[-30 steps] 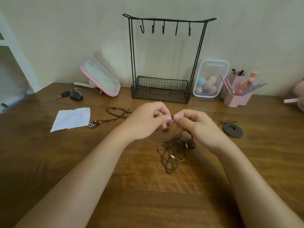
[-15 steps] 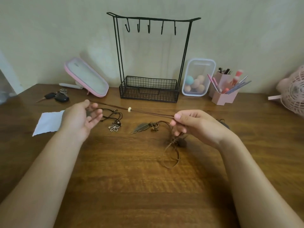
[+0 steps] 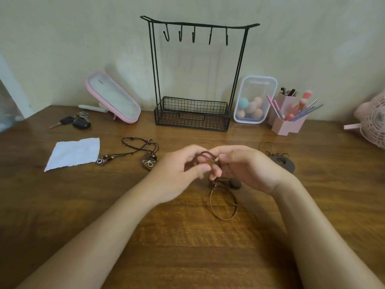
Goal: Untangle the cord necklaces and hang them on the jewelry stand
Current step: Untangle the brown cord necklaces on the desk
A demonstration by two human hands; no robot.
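Brown cord (image 3: 205, 153) gripped by left hand (image 3: 177, 174) and right hand (image 3: 248, 170); five hooks (image 3: 193, 37).

No text, label, brand, number or sign can be read anywhere in the view. The pink-rimmed oblong tabletop mirror (image 3: 113, 99), at the middle left of the frame, bears a small dark mark near its top edge, but it is too blurred to make out. The black car key fob (image 3: 80, 123) further left shows no legible logo.
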